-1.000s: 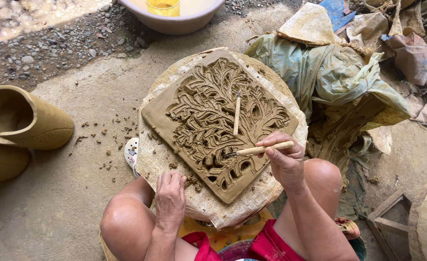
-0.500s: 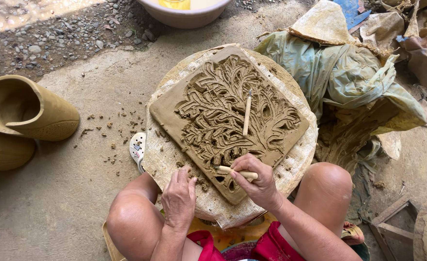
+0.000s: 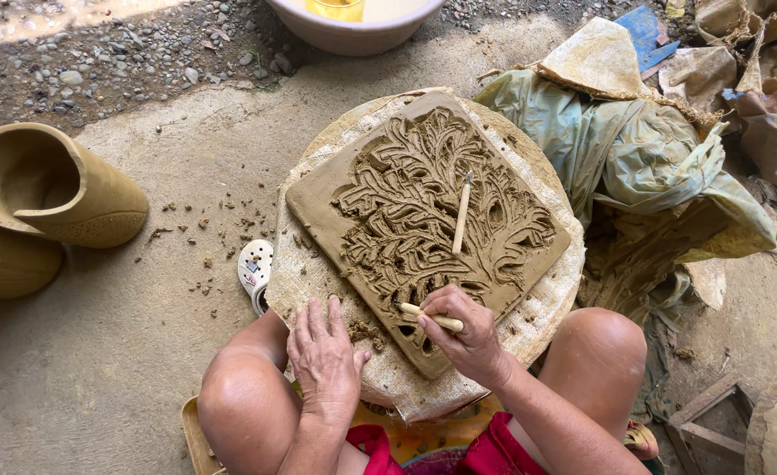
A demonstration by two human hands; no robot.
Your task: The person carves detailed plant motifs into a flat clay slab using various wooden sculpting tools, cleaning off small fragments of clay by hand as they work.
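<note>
1. Clay slab (image 3: 424,224), wet and brown, carved with a leafy tree pattern, sits tilted like a diamond on a round stand covered in burlap (image 3: 318,264).
2. Right hand (image 3: 463,339) is clenched around a small wooden tool (image 3: 431,317), tip down at the slab's near corner. Looks like it's digging into the clay, but the fingers hide the tip.
3. Left hand (image 3: 325,356) lies flat and loose on the burlap just beside the slab, holding nothing.
4. Second wooden stick (image 3: 461,215) rests on the carving.
5. Further out: clay crumbs (image 3: 204,237) on the concrete, a white sandal (image 3: 255,268), clay pots (image 3: 45,198) on the left, crumpled plastic sheeting (image 3: 635,158) on the right, and a basin (image 3: 353,26) up top.
</note>
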